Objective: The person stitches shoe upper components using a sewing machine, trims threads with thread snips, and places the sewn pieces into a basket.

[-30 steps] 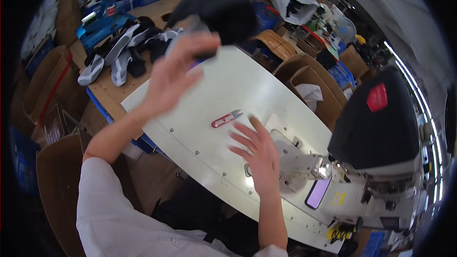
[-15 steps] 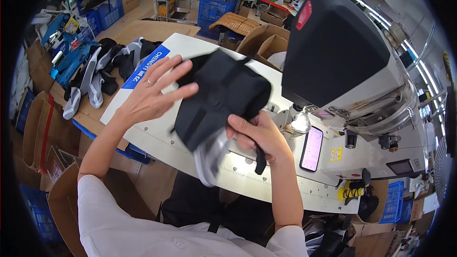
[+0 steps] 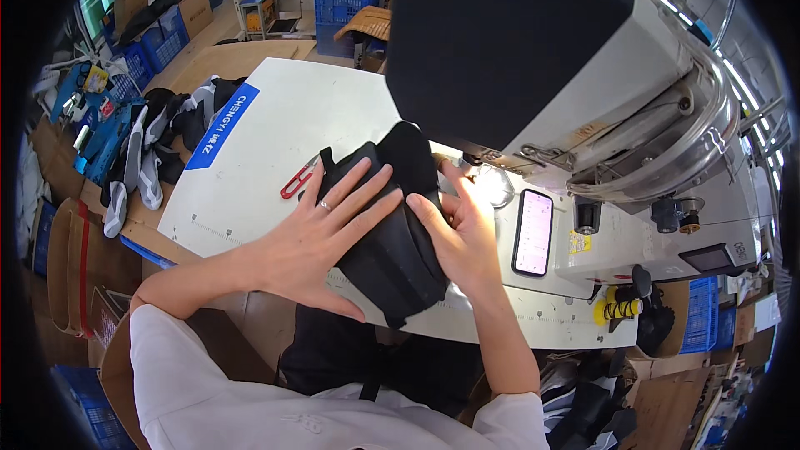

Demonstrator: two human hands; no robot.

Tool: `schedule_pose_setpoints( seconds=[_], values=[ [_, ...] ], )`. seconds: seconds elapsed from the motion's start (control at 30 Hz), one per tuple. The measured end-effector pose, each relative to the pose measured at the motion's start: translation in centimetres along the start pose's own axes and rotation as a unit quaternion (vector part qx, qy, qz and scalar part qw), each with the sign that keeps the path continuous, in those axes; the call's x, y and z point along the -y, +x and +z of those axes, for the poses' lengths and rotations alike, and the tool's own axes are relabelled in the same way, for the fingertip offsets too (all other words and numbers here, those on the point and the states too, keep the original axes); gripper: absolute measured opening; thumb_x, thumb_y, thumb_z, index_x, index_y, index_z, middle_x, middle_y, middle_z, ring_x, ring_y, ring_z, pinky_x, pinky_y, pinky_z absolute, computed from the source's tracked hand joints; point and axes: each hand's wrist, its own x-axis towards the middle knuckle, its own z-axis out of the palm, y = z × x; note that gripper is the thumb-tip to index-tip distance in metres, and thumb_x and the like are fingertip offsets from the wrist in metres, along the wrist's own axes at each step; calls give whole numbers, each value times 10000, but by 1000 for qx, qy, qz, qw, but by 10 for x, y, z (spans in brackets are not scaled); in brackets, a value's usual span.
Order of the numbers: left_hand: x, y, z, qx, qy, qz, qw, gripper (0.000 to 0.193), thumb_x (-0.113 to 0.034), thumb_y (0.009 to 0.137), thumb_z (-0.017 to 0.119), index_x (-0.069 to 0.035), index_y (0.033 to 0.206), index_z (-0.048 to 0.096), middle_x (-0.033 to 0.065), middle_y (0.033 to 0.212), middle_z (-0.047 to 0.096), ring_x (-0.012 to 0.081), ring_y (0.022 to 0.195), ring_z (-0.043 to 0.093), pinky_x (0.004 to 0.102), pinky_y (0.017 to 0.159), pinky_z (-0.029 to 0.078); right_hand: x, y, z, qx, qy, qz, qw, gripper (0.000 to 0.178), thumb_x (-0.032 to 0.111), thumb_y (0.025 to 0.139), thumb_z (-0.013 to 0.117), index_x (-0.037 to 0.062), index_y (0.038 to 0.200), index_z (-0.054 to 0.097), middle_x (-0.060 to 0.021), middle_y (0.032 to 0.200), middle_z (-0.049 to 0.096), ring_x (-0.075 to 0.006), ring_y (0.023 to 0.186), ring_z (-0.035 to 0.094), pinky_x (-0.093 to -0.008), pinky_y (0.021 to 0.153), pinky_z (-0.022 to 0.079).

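the black fabric piece [image 3: 390, 260], tilted up earlier, now lies flatter over the white sewing table [image 3: 287, 112]. the left hand [image 3: 321, 235] spreads wide on it; whether the right hand [image 3: 467, 237] pinches its edge, i cannot tell. red thread snips [image 3: 297, 180] show again, tips indistinct.

You wear a white shirt [image 3: 258, 408] with short, loose sleeves [image 3: 171, 350] and a small pale emblem [image 3: 304, 423] on its front, black trousers [image 3: 333, 350], and a slim silvery ring [image 3: 325, 206] on a finger of your left hand [image 3: 312, 237].
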Motion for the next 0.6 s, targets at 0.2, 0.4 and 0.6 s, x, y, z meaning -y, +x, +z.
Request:
schedule_pose_setpoints(
  seconds=[0.2, 0.4, 0.6],
  values=[
    [19, 3, 14, -113, -116, 10, 987, 1071, -596, 723, 705, -16, 1489, 232, 200, 1535, 258, 395, 1436, 202, 650, 1104, 116, -4, -3, 7, -25, 117, -49, 992, 573, 44, 942, 596, -92, 1421, 311, -105, 937, 679, -64, 803, 596, -206, 712, 481],
    [23, 13, 17, -157, -287, 17, 945, 575, -244, 863, 606, -37, 1382, 471, 153, 1379, 522, 300, 1302, 475, 393, 1088, 345, -10, -14, 3, -45, 132, -50, 989, 526, -13, 944, 564, -64, 1418, 342, -99, 941, 654, -91, 842, 609, -214, 704, 492],
    [30, 21, 18, -173, -306, -40, 935, 557, -252, 805, 663, -25, 1302, 556, 155, 1248, 616, 290, 1173, 587, 358, 1035, 396, -10, -23, -7, -31, 92, -47, 994, 501, 6, 947, 562, -78, 1400, 364, -115, 876, 675, -87, 719, 645, -187, 637, 491]
  ],
)
